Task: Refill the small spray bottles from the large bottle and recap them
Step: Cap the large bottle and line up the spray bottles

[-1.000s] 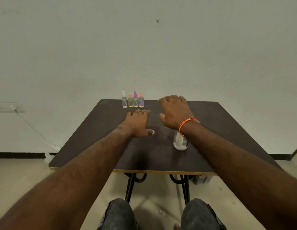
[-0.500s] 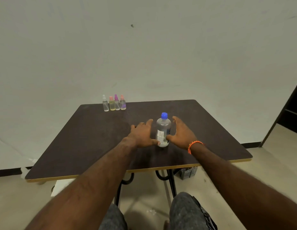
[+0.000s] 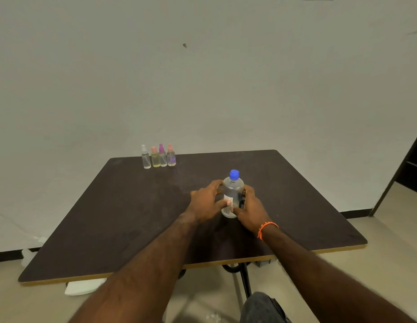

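Note:
A large clear bottle (image 3: pixel 233 190) with a blue cap stands upright near the middle of the dark table (image 3: pixel 123 213). My left hand (image 3: pixel 206 202) wraps its left side, thumb across the label. My right hand (image 3: pixel 250 209), with an orange wristband, clasps its right side. Both hands grip the bottle low on its body. Several small spray bottles stand capped in a row at the table's far edge: a white-capped one (image 3: pixel 145 157), a yellow-filled one (image 3: pixel 155 157), a magenta-capped one (image 3: pixel 162 156) and a purple-tinted one (image 3: pixel 171 156).
A plain wall rises right behind the table's far edge. A dark door frame (image 3: pixel 403 173) stands at the right. Under the table are its black metal legs (image 3: pixel 246 279) and a white object (image 3: pixel 84 286) on the floor. My knee (image 3: pixel 261 307) is at the bottom.
My hands left the tabletop and closed around the large bottle from both sides. The view turned to the right and slightly nearer.

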Demonstrator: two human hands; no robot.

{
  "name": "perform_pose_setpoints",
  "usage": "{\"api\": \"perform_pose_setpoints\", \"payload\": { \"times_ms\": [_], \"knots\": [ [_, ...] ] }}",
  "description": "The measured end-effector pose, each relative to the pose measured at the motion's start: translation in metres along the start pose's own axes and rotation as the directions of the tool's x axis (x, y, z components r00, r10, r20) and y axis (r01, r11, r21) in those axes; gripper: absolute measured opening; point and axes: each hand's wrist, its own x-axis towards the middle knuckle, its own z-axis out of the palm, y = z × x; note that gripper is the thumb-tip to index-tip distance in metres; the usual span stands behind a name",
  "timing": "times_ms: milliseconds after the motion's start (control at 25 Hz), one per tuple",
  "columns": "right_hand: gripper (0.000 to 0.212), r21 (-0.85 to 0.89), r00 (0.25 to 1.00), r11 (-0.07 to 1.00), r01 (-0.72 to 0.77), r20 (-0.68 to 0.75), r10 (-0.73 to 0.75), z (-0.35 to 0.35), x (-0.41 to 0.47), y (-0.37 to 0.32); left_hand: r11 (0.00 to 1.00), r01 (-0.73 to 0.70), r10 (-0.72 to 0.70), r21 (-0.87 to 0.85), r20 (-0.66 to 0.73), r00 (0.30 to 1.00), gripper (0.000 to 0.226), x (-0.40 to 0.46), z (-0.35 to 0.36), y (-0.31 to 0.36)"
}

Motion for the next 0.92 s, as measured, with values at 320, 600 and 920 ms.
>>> {"api": "perform_pose_setpoints", "payload": {
  "times_ms": [320,600,920],
  "knots": [
    [0.065,-0.073,0.995,0.997,0.029,-0.098,-0.036,-0.046,0.112,-0.005,0.997,-0.048,0.052,0.054,-0.064,0.997,0.063,0.111,-0.008,0.028],
    [0.068,-0.082,0.992,0.994,-0.066,-0.114,0.056,-0.055,0.205,0.033,0.996,-0.018,0.025,0.085,-0.086,0.996,0.047,0.211,0.028,0.003],
    [0.075,-0.095,0.987,0.984,-0.148,-0.081,0.141,-0.047,0.254,0.072,0.996,0.035,-0.03,0.082,-0.059,0.998,0.051,0.253,0.067,-0.023]
  ]
}}
